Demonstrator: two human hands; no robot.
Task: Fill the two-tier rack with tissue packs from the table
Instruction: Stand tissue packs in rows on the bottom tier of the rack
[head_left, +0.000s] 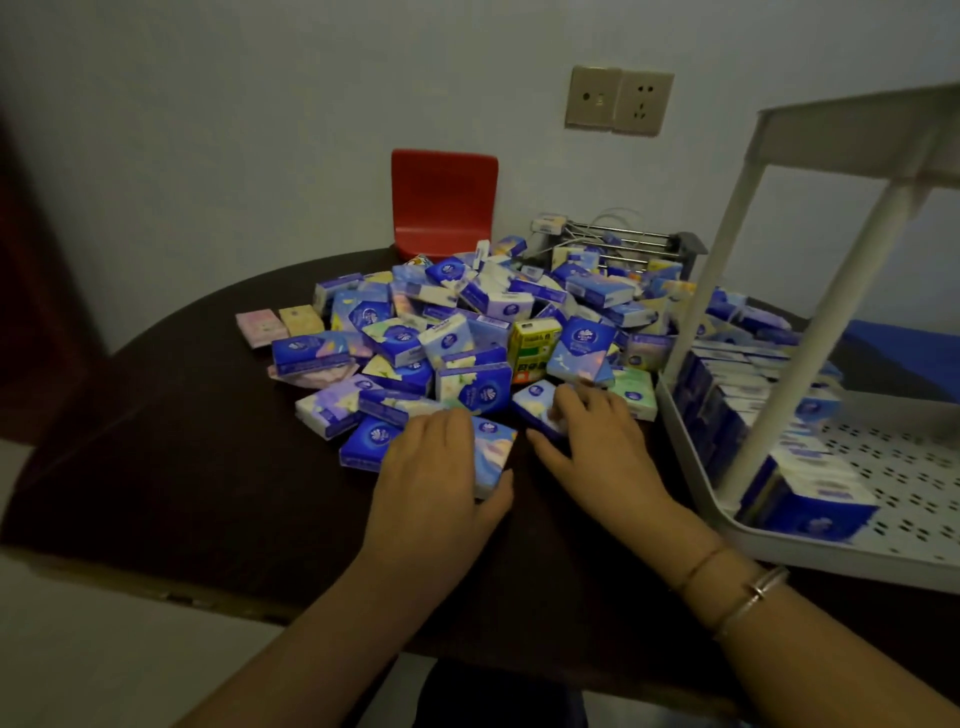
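A heap of small tissue packs (467, 332), mostly blue and white, covers the middle of the dark round table (208, 467). My left hand (436, 478) grips a pastel blue pack (493, 452) at the heap's near edge, thumb along its near side. My right hand (597, 441) holds another blue pack (535, 402), fingers over its top and thumb beside it. The white two-tier rack (810, 551) stands at the right. Its lower tier holds a row of upright packs (727, 395) along the left wall. The upper tier's (852, 130) contents are hidden.
A yellow-green carton (532, 345) lies among the packs. A red plastic stand (441, 202) and a metal wire rack (618, 241) sit at the table's far side against the wall. Wall sockets (618, 100) are above.
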